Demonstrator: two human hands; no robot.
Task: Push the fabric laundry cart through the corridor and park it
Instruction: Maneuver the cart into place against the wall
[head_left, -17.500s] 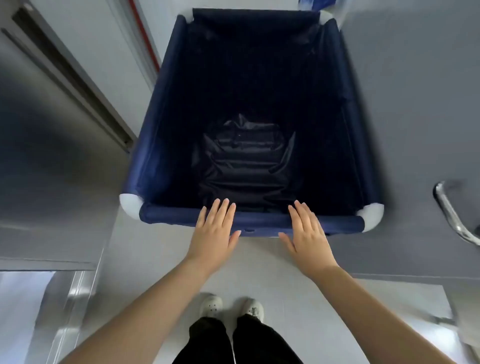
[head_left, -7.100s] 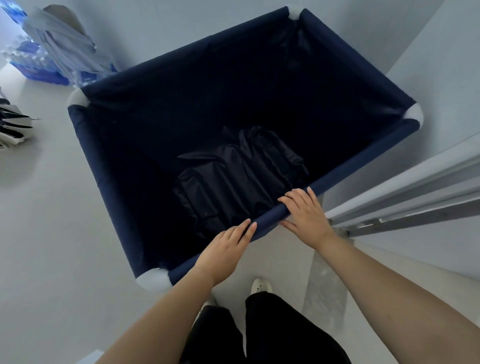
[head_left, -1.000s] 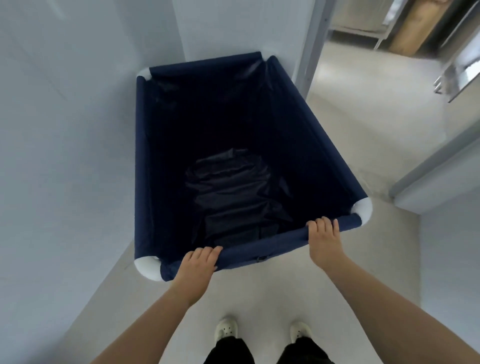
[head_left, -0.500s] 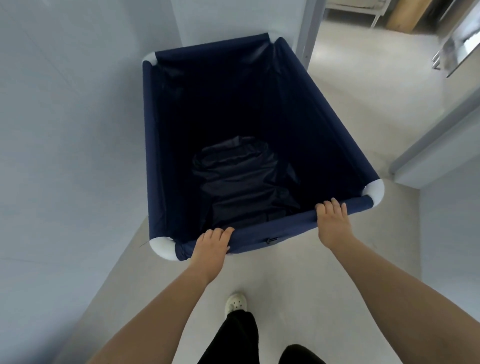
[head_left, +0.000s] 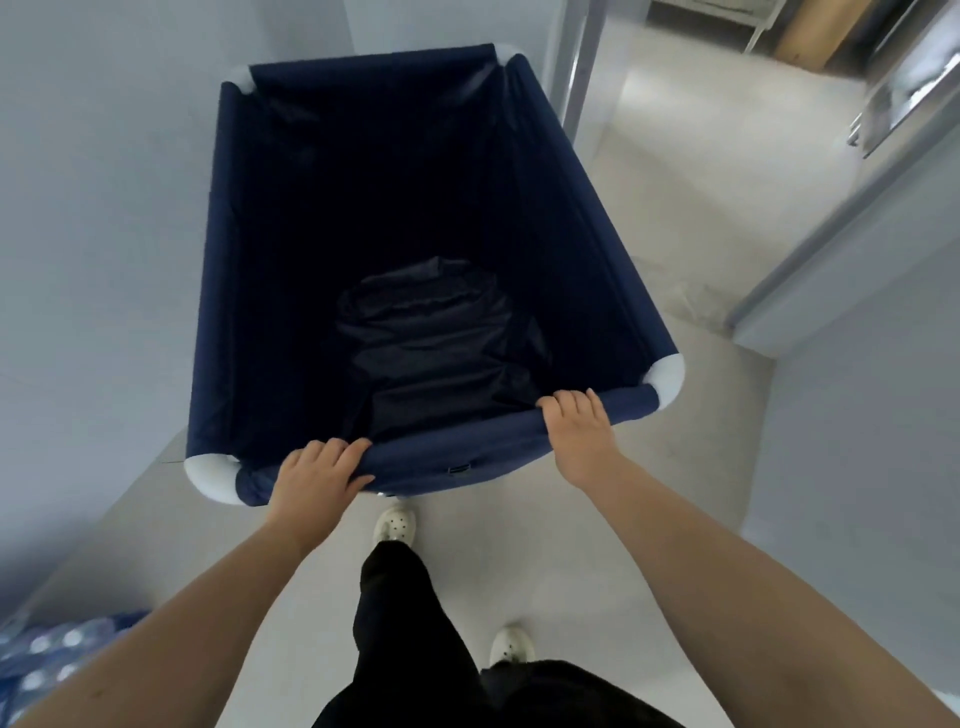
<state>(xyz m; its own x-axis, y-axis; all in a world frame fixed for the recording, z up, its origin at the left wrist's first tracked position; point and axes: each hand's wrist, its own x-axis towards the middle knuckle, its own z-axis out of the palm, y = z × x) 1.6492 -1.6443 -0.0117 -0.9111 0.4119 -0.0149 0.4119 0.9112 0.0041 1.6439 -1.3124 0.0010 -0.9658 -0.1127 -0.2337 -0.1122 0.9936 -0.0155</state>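
On the near rail of the laundry cart (head_left: 561, 218) both my hands are clamped, well apart from each other: my left hand (head_left: 315, 477) grips it close to the white corner cap (head_left: 210, 475) on that side, fingers curled over the top into the bin, and my right hand (head_left: 579, 428) grips it nearer the other white corner cap (head_left: 666, 375), knuckles up and fingers wrapped over the fabric-covered bar. The cart is a deep rectangular bin of navy fabric stretched over a frame, white caps at all four corners, and its near rail slopes up toward my right in this view. At the bottom lies a crumpled dark bundle (head_left: 431, 343), glossy and creased; I cannot tell what it is. Both my forearms reach forward, bare, the left one coming in from the lower left and the right one from the lower right. The cart stands on a pale floor (head_left: 670, 249), its left side just beside a pale wall (head_left: 93, 208) and its far end close to a wall corner next to a metal door frame (head_left: 576, 62). The wheels are hidden beneath the bin. Below the rail I see my white shoes (head_left: 396, 525) and black trousers (head_left: 405, 623). A blue patterned thing (head_left: 47, 654) at the lower left is cut off and too blurred to make out
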